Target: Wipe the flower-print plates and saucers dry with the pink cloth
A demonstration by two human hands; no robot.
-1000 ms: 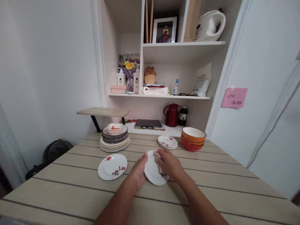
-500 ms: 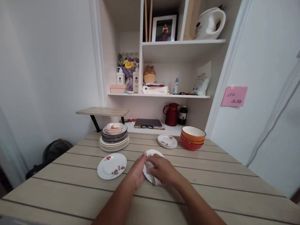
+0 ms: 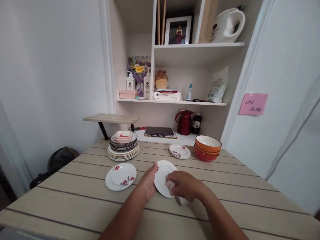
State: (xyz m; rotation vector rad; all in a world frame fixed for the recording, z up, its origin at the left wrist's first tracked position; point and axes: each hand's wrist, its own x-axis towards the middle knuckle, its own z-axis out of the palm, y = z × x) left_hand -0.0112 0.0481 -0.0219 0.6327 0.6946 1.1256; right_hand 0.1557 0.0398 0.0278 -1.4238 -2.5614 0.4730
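My left hand (image 3: pixel 149 182) grips the left edge of a small white plate (image 3: pixel 162 171), thumb on its face and the other fingers beneath. The plate is tilted, with a bit of red pattern by the thumb. Bunched in my closed right hand (image 3: pixel 186 184) is a pale cloth (image 3: pixel 171 185), pressed against the plate's right side; its loose end hangs below the fingers. To the left, a white plate with red flowers (image 3: pixel 121 177) lies flat. Beyond my hands sits a short stack of similar small flowered plates (image 3: pixel 179 151).
A tall stack of plates (image 3: pixel 123 151), topped by a small pinkish dish (image 3: pixel 123 136), stands back left beside a raised wooden stand (image 3: pixel 111 118). Orange and red bowls (image 3: pixel 208 148) are nested back right. Behind are a red jug (image 3: pixel 184 122), a dark bottle (image 3: pixel 196 123) and a laptop (image 3: pixel 159 131).
My right hand has slid with the cloth from the plate's middle toward its right edge, uncovering more of its face. My left hand keeps its hold. The view has shifted slightly.
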